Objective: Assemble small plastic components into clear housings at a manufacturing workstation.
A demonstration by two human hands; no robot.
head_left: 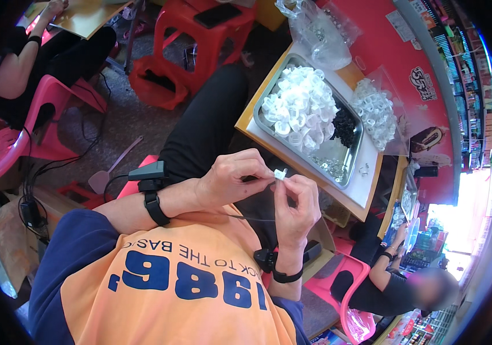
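Between my two hands, in front of my chest, is a small white plastic part [280, 174]. My left hand [237, 177] pinches it from the left with thumb and forefinger. The fingertips of my right hand [296, 206] close on it from the right and below. Its finer shape is too small to make out. Beyond my hands, a metal tray [264, 94] rests on the table, holding a heap of clear and white plastic pieces [300, 109], a pile of small black parts [344, 123] and some small shiny parts [331, 167].
More clear plastic pieces [375, 112] lie right of the tray, and a clear plastic bag [320, 34] sits behind it. A red stool [200, 40] carries a dark phone [217, 15]. People sit at the far left and lower right. Cables [39, 172] hang at left.
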